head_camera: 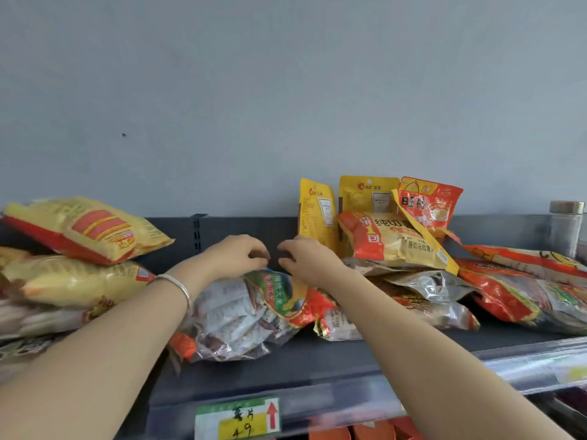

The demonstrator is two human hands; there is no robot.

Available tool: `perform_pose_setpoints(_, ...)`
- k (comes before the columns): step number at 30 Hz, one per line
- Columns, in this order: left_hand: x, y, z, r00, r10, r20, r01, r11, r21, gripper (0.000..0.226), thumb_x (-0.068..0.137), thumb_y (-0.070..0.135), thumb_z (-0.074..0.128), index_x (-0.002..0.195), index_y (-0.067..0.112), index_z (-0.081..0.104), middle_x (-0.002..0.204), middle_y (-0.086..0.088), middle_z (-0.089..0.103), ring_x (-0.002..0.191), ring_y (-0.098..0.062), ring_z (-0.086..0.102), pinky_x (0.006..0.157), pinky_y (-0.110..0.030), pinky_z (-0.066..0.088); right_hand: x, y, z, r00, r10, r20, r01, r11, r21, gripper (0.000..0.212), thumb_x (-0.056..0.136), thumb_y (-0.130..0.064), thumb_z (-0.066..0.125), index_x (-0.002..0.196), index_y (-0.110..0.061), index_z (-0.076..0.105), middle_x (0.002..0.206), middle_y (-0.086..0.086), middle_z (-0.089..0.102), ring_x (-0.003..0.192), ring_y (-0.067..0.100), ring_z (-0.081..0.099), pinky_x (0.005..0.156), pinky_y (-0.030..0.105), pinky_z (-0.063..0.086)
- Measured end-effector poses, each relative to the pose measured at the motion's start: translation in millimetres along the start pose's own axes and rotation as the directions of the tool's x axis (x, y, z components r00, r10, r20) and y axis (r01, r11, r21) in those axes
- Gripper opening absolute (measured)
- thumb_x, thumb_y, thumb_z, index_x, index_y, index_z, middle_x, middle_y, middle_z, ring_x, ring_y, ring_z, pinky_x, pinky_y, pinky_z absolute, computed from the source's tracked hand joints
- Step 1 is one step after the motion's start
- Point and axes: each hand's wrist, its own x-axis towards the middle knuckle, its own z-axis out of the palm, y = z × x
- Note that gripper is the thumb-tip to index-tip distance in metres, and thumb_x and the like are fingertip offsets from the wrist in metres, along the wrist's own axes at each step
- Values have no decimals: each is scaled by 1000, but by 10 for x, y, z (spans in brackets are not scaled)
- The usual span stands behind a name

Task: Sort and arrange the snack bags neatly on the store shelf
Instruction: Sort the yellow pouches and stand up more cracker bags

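Both hands are up on the shelf (317, 360), nearly touching each other. The left hand (236, 254) and right hand (305, 258) sit on the far end of a clear snack bag (251, 312) with a green and red label, which lies flat right under the palms and runs back toward the wrists. Fingers on both hands are curled in, tips almost meeting over the bag's far edge. Honestly can't tell if they're pinching the plastic or just resting there. There's a silver bracelet (178, 285) on the left wrist.

Left of the left hand is a messy stack of yellow bags (79, 281), with the top yellow bag (85, 230) tilted across the pile. Just right of the right hand, a yellow-and-red chip bag (394, 242) leans over a crumpled silver foil bag (428, 281). Behind that, two yellow pouches (317, 211) stand upright next to a red pouch (428, 201). Further right of that hand, red bags (502, 290) lie flat, and a jar with a metal lid (567, 227) stands at the far end. Below the wrists, a price tag (238, 419) with a red arrow is stuck on the shelf edge.
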Motion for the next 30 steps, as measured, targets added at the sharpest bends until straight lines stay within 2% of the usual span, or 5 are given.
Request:
perform_pose_setpoints(6, -457, -506, -58, 984, -94, 148, 97, 995, -10, 43, 95, 34, 51, 135, 19, 48, 139, 1, 48, 126, -17, 46, 104, -29, 35, 161, -419, 230, 963, 195, 184, -212, 974, 74, 40, 99, -33, 39, 125, -9, 57, 122, 13, 62, 106, 31, 59, 91, 40, 50)
perform_pose_setpoints(11, -625, -671, 58, 969, -186, 163, 200, 977, -72, 60, 95, 44, 47, 146, 17, 30, 148, -6, 37, 133, -23, 39, 106, -31, 33, 91, -587, 243, 889, 362, 282, -364, 930, -48, 70, 95, -58, 35, 147, -11, 32, 147, 13, 42, 129, 33, 45, 102, 40, 40)
perform_pose_setpoints(15, -673, -681, 96, 965, -241, 104, 254, 958, -132, 56, 94, 44, 47, 142, 19, 34, 142, -10, 41, 129, -26, 41, 99, -32, 36, 47, -607, 316, 859, 445, 253, -445, 893, -63, 78, 88, -70, 33, 147, -18, 32, 145, 10, 44, 126, 34, 48, 101, 45, 43)
perform_pose_setpoints(23, -806, -743, 142, 964, -258, 71, 267, 918, -292, 60, 94, 36, 50, 146, 18, 28, 147, -11, 35, 129, -27, 42, 99, -32, 37, -129, -724, 342, 840, 531, 114, -525, 847, -80, 60, 92, -62, 32, 133, -21, 47, 117, 6, 59, 105, 29, 56, 78, 38, 43)
perform_pose_setpoints(30, -965, -802, 176, 918, -353, 182, 385, 683, -620, 72, 91, 33, 59, 149, 25, 15, 146, -5, 33, 114, -27, 50, 64, -34, 54, -171, -839, 374, 827, 562, 22, -556, 823, -114, 55, 95, -56, 29, 128, -19, 51, 119, 9, 59, 107, 32, 57, 75, 37, 40)
